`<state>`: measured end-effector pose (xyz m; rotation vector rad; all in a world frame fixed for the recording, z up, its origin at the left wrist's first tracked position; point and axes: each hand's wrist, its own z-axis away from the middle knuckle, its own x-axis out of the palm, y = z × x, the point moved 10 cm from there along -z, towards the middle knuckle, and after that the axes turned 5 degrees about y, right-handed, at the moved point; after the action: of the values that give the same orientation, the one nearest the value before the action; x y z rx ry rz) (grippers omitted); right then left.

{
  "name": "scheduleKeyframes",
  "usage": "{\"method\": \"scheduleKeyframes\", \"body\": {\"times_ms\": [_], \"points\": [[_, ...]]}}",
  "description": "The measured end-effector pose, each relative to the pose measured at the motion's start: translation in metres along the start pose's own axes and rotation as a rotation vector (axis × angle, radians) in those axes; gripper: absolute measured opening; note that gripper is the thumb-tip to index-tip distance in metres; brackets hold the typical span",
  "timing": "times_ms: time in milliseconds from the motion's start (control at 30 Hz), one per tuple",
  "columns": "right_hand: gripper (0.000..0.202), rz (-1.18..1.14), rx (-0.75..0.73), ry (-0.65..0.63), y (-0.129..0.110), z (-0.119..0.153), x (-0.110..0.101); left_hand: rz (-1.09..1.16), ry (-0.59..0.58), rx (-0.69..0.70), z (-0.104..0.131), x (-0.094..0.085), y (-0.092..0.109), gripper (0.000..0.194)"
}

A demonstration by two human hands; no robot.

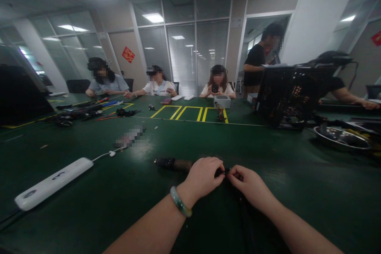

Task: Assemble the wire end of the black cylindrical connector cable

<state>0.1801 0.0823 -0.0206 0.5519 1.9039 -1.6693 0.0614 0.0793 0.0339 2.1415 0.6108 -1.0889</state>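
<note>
A dark electric screwdriver (181,165) lies sideways in front of me, its narrow metal tip pointing left. My left hand (205,172) is closed over its rear part, covering much of the body. Close beside it, my right hand (247,184) pinches the end of a black cable (240,198), right at the back end of the screwdriver. Fingertips of both hands nearly meet there, so whether cable and screwdriver are joined cannot be made out. From the right hand the cable runs down toward me over the green table (143,214).
On the left is a white power strip (55,182), wired to a blurred-out device (129,137). Tangled cables (80,113) lie beyond. A black computer case (282,95) and a metal bowl (342,138) stand at right. Several people sit or stand across the table.
</note>
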Motion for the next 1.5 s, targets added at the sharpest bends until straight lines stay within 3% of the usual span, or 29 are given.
{"method": "scheduleKeyframes", "body": {"times_ms": [1500], "points": [[0.019,-0.012,0.021,-0.015,-0.0064,0.0033,-0.0016,-0.019,-0.042,0.035,0.0004,0.0001,0.0050,0.011]]}}
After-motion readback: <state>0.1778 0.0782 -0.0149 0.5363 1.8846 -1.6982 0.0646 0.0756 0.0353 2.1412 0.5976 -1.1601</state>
